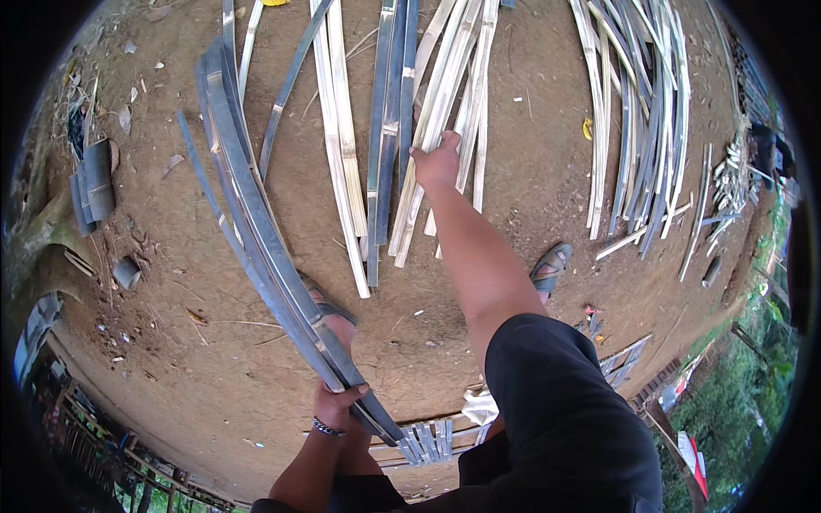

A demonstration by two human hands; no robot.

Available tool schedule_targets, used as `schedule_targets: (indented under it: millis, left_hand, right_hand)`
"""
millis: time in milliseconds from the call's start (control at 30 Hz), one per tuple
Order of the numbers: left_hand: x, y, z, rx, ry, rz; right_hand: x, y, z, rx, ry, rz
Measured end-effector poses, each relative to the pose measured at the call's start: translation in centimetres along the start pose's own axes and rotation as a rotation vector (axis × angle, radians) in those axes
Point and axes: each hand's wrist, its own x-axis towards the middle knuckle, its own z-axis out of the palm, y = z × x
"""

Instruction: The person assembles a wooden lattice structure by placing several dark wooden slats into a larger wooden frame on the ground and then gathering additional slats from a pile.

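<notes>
My left hand (335, 405) is closed round the near end of a bundle of long split bamboo strips (282, 272), dark grey-green on the outside. The bundle slants away to the far left, passing over my left foot. With my arm stretched forward, my right hand (437, 162) grips pale bamboo strips (409, 218) lying on the ground at the middle. Its fingertips are partly hidden behind the strips and the hand. Just left of it lie dark strips (387, 128), and beyond those, more pale strips (341, 128).
A large pile of mixed strips (646, 128) lies at the right, with short pale pieces (733, 184) past it. Cut bamboo sections (97, 184) rest at the far left. My sandalled feet (550, 269) stand apart on bare soil. A slatted bamboo piece (426, 442) lies near me.
</notes>
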Motion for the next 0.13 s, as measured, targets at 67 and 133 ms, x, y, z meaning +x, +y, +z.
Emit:
schedule_targets:
  millis: [67,133]
  left_hand:
    - [-0.1,0.3,0.0,0.011,-0.005,0.005]
    - [0.1,-0.4,-0.3,-0.006,0.016,0.044]
  right_hand:
    - [1.0,1.8,0.1,0.084,-0.122,0.017]
    - [1.0,2.7,-0.5,0.391,-0.291,0.069]
